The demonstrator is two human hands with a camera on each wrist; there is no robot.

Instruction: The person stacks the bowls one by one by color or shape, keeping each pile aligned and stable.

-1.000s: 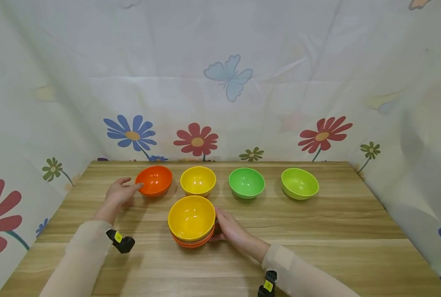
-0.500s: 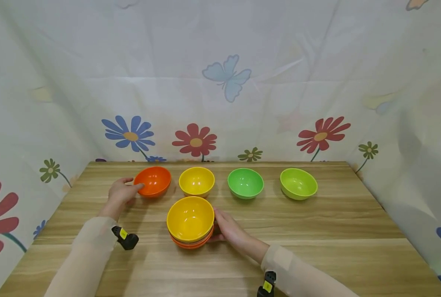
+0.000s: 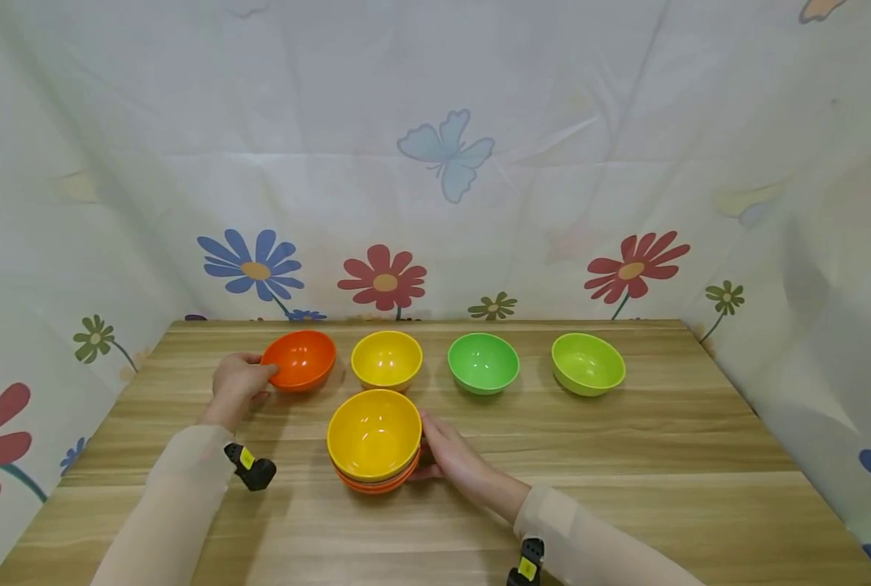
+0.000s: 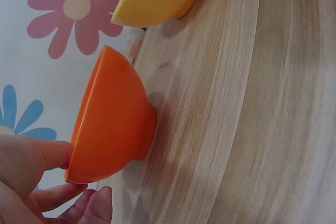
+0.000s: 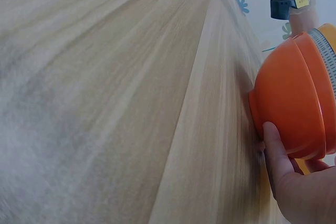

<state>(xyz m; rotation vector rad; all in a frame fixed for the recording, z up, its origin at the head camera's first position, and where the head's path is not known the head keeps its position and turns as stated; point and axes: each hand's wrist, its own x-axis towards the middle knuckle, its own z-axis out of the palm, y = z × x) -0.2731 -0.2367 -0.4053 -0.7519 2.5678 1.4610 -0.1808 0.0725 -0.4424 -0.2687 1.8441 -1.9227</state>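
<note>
At the left end of a row of bowls, my left hand pinches the near-left rim of an orange bowl, the thumb at the rim and the fingers under its outer wall. In the left wrist view that orange bowl stands with its foot on the table. Nearer to me is a stack of bowls, a yellow bowl on top and orange bowls below. My right hand holds the stack from the right, thumb low on the bottom bowl; its other fingers are partly hidden behind it.
Right of the orange bowl, the row goes on with a yellow bowl, a green bowl and a lime bowl. All are on the wooden table, with a flowered cloth hanging behind its back edge.
My left hand has closed in on the orange bowl and its thumb has settled at the rim. The right hand and the stack keep their places; the head view has shifted slightly.
</note>
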